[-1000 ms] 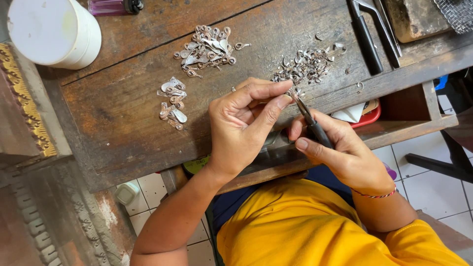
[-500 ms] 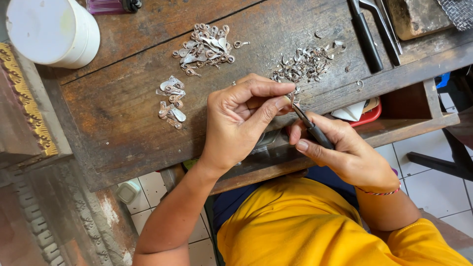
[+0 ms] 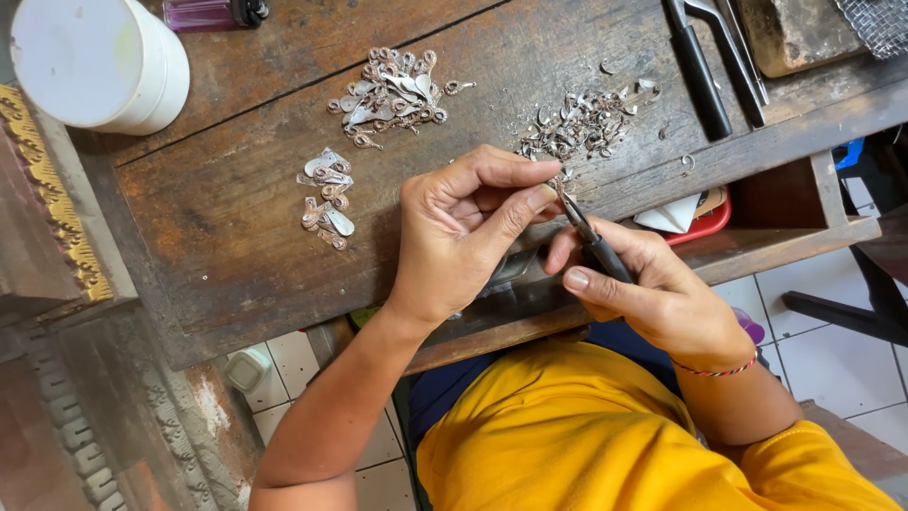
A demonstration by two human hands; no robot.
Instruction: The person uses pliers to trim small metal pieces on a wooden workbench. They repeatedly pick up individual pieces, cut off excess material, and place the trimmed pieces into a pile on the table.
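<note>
Head view: left hand (image 3: pixel 463 237) pinching, fingers curled.

slim dark pliers (image 3: pixel 596 241) tilted, tip at small silver piece (image 3: pixel 560 182).

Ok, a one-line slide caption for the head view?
Left hand pinches a small metal piece against pliers in the right hand over a worn wooden bench.

The person wears a bright yellow short-sleeved shirt (image 3: pixel 605 445), filling the frame from 5 to 6 o'clock. A thin red-and-dark braided bracelet (image 3: pixel 716 369) circles the right wrist. Both forearms are bare, fingernails short and unpainted.
</note>
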